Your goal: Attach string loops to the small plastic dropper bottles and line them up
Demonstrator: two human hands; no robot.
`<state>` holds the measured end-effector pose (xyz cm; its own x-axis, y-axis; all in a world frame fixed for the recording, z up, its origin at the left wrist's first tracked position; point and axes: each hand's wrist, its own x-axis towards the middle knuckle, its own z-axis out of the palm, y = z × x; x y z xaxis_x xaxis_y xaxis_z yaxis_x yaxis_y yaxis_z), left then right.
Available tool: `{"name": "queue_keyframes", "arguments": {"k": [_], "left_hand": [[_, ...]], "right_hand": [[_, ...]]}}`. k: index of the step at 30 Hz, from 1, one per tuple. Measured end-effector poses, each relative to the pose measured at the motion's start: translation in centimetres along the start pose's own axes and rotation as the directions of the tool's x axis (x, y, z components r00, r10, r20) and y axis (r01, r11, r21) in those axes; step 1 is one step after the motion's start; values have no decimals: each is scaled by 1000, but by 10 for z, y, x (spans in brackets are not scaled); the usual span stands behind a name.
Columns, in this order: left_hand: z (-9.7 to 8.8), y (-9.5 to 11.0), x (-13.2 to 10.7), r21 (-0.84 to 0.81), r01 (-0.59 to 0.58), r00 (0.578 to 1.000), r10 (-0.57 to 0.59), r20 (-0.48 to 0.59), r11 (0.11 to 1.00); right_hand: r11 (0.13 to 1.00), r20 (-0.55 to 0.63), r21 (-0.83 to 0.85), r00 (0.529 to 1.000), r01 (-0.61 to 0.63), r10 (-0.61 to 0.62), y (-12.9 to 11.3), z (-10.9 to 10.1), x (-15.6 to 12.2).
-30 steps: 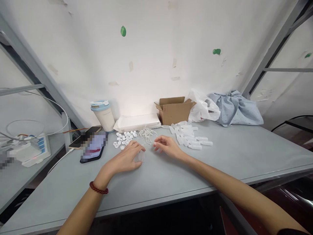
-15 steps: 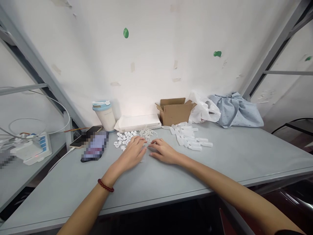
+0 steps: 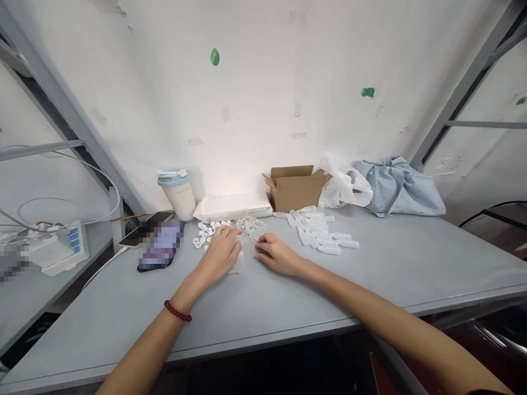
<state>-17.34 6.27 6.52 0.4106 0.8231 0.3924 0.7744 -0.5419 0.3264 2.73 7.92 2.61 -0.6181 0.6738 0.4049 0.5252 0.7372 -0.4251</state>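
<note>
My left hand [image 3: 222,252] reaches over the near edge of a pile of small white caps [image 3: 203,233], fingers stretched and thumb apart. Beside its thumb are translucent small bottles [image 3: 237,266], partly hidden by the hand. My right hand [image 3: 280,256] rests low over the table with fingers curled. A strand from the tangle of white strings [image 3: 249,225] runs to its fingertips, which close on it. To the right of that hand lies a heap of translucent plastic bottles [image 3: 315,227].
At the back stand a lidded cup [image 3: 179,195], a white paper stack [image 3: 234,206], an opened cardboard box [image 3: 294,192], a white plastic bag [image 3: 341,184] and a blue cloth bundle [image 3: 399,186]. Two phones [image 3: 160,247] lie at left, near a power strip [image 3: 68,252].
My hands have drawn slightly apart, the left going left and the right going a little right. The translucent bottles by my left thumb now show more clearly.
</note>
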Motion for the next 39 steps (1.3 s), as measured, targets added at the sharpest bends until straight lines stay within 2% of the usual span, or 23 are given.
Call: {"name": "queue_keyframes", "arguments": {"k": [6, 10, 13, 17, 22, 25, 28, 30, 32, 34, 36, 37, 39], "left_hand": [[2, -3, -1, 8, -13, 1000, 13, -28, 1000], [2, -1, -2, 10, -10, 999, 11, -40, 1000], [1, 1, -2, 6, -3, 999, 3, -36, 1000], [2, 3, -2, -25, -19, 998, 17, -58, 1000], [3, 6, -2, -100, -52, 997, 46, -64, 994], [3, 9, -1, -138, -84, 996, 82, -17, 987], [2, 11, -1, -160, -87, 996, 90, 9, 983], [1, 11, 0, -166, -63, 998, 66, 15, 984], [0, 11, 0, -170, -40, 999, 44, 16, 985], [-1, 10, 0, -173, -30, 1000, 31, 2, 984], [-1, 9, 0, -167, -24, 1000, 21, -20, 986], [-2, 9, 0, -163, -19, 999, 14, -30, 986], [-3, 10, 0, -158, -6, 999, -2, -46, 987]], "right_hand": [[965, -91, 251, 991, -77, 102, -4, -13, 0], [888, -170, 449, 967, -95, 189, -4, -20, 1], [810, -187, 577, 950, -99, 250, -4, -26, 2], [666, -92, 731, 947, -146, 308, -10, -36, 0], [489, 59, 855, 969, -172, 239, -16, -42, -3], [432, 96, 885, 975, -175, 199, -17, -42, -4], [433, 111, 882, 974, -188, 196, -16, -43, -3], [475, 104, 856, 968, -205, 230, -13, -43, -2], [599, 54, 767, 953, -231, 299, -6, -43, -1], [800, -80, 545, 935, -251, 347, 5, -44, -1], [949, -229, 194, 929, -248, 289, 17, -45, -1], [969, -266, 27, 932, -247, 245, 23, -47, -2], [934, -277, -216, 935, -285, 221, 34, -52, -4]]}}
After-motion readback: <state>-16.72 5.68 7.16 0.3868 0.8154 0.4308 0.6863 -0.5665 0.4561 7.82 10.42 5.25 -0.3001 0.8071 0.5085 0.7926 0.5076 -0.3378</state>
